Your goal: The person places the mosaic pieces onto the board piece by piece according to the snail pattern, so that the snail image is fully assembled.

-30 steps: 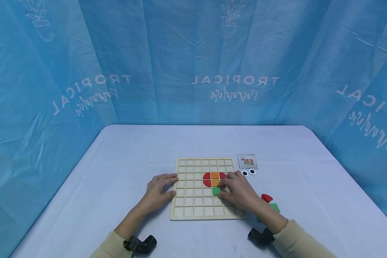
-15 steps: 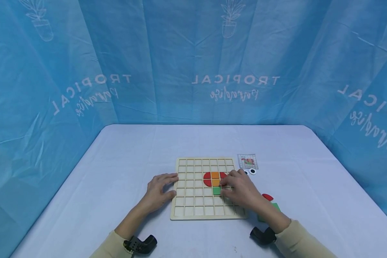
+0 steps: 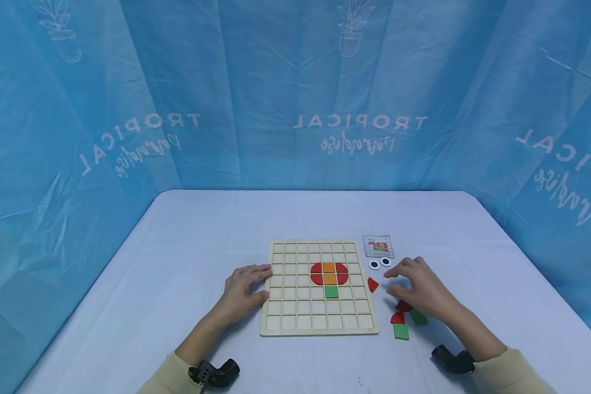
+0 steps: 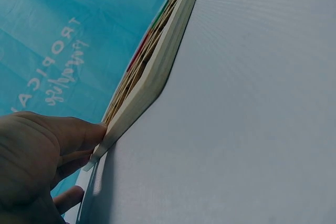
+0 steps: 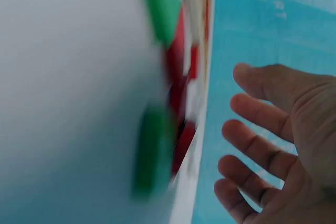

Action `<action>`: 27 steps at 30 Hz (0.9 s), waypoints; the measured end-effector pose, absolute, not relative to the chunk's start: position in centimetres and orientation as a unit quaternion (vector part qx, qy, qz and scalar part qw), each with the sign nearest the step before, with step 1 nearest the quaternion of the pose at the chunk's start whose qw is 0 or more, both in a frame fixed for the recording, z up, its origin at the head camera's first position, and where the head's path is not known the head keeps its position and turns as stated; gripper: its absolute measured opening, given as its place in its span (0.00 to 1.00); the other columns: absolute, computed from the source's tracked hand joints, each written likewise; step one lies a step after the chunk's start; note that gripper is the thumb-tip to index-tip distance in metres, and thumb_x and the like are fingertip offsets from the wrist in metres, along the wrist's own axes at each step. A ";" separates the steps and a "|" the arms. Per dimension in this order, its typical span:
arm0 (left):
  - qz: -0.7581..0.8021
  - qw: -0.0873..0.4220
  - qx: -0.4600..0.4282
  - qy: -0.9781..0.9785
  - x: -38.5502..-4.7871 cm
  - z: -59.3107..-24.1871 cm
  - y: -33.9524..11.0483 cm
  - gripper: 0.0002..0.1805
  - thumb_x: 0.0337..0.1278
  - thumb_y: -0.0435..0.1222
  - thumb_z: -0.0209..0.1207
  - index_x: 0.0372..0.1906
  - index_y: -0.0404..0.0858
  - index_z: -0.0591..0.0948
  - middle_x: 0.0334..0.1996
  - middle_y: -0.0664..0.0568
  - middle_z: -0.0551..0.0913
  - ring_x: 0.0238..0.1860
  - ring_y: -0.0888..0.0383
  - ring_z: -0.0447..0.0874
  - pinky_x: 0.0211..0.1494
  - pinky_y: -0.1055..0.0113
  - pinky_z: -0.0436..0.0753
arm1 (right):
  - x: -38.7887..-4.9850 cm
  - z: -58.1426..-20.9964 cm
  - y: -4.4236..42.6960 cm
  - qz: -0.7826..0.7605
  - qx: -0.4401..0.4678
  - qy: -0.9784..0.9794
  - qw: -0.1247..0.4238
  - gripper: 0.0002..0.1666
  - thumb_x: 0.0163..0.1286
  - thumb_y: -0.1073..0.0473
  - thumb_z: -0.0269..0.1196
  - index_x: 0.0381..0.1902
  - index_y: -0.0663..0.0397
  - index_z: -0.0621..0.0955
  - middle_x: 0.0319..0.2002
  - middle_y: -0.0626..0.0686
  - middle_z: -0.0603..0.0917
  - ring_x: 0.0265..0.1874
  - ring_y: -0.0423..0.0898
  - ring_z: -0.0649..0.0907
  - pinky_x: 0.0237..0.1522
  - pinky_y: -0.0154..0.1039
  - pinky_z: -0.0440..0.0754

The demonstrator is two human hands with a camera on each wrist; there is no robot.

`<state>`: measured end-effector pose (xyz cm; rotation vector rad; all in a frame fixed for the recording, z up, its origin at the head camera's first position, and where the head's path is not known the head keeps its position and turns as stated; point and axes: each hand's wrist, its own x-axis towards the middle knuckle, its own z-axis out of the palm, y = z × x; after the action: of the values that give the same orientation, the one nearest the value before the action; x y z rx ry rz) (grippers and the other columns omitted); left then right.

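Note:
A wooden grid board [image 3: 295, 308] lies flat on the table. Set in it are red quarter-circle pieces [image 3: 342, 278] on both sides of two orange squares [image 3: 329, 267], with a green square [image 3: 331, 291] below them. My left hand [image 3: 243, 290] touches the board's left edge with thumb and fingers; the left wrist view shows the thumb [image 4: 79, 132] against the rim. To the right of the board, my right hand [image 3: 421, 287] hovers with spread, bent fingers and nothing in them. Beneath and beside it are loose red pieces [image 3: 398, 317] and green squares [image 3: 401, 331].
Off the board's right edge lies a single red piece [image 3: 372, 284]. Two round eye pieces [image 3: 374, 265] sit beside a small picture card [image 3: 378, 247] at the upper right. A blue curtain [image 3: 256, 98] hangs behind the white table [image 3: 202, 230].
My right hand has moved right, off the board to above the loose pieces, uncovering the red quarter-circles on the right of the pattern. My left hand has stayed at the edge.

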<state>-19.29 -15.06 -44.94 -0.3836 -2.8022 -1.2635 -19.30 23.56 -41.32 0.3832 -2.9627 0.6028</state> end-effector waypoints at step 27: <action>-0.422 0.002 -0.104 -0.901 -19.3 -44.9 -15.0 0.26 0.49 0.32 0.62 0.59 0.40 0.77 0.65 0.51 0.72 0.70 0.47 0.54 0.72 0.42 0.42 | -19.6 -42.7 29.2 0.247 0.170 -0.950 -0.084 0.18 0.49 0.51 0.73 0.41 0.33 0.85 0.40 0.41 0.78 0.48 0.45 0.70 0.43 0.39 0.73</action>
<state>-19.32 -14.99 -44.87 -0.3262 -2.8253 -1.3233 -19.64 29.23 -42.67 0.5654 -3.1563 0.8200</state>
